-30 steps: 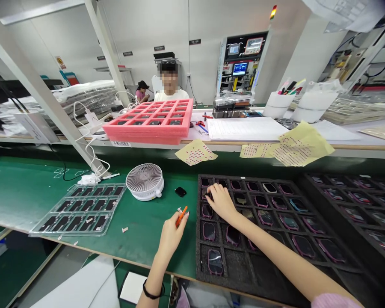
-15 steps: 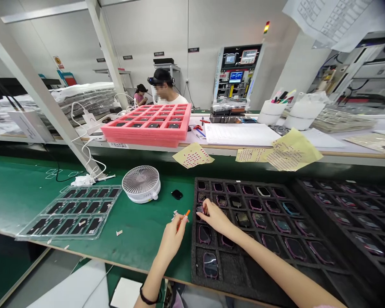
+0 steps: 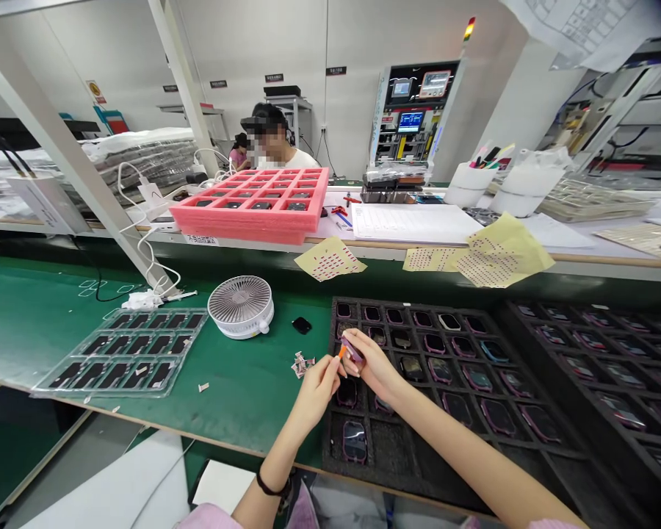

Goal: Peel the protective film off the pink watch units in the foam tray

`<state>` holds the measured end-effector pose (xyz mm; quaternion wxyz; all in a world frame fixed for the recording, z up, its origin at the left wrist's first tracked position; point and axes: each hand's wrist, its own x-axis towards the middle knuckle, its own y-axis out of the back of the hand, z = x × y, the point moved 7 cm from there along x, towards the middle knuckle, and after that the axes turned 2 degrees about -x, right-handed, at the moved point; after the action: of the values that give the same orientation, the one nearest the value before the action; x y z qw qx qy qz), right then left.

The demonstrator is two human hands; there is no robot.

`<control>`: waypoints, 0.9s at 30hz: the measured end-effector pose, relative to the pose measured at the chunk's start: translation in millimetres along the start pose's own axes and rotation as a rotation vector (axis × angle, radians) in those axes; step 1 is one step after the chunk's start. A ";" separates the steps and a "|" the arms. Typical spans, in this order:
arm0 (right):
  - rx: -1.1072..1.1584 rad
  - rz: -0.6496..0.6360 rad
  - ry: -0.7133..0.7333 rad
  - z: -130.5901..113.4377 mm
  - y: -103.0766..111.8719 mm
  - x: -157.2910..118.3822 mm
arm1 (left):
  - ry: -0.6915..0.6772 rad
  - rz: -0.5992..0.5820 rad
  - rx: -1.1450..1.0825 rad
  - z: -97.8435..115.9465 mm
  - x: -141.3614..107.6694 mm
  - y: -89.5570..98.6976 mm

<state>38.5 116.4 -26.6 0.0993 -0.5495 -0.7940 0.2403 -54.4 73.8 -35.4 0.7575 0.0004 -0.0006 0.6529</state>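
Pinched in my left hand is a small orange tool, its tip against a purple-framed watch case. My right hand grips that case above the left part of the black foam tray. Many similar cases sit in the tray's compartments. A little pile of pale scraps lies on the green mat, left of my left hand. Farther back on the mat is a small black piece.
A white fan stands left of centre, beside a clear tray of black parts. A second foam tray is at the right. The shelf holds a pink foam tray, papers and pen cups. Two people are beyond it.
My right hand has lifted a case out of the foam tray. My left hand has moved right with the orange tool, and the two hands now meet at the case.
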 end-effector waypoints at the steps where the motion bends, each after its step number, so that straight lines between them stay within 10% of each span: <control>1: 0.024 -0.002 -0.007 0.3 -1.6 -0.8 | 0.003 -0.011 -0.014 0.2 0.6 -4.5; 27: 0.138 -0.012 -0.002 -25.5 14.5 -28.4 | -0.053 -0.038 0.057 26.9 -8.8 -44.7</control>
<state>71.9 101.2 -8.6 0.1376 -0.5363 -0.7789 0.2944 -11.6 58.4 -8.6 0.7691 0.0395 -0.0022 0.6379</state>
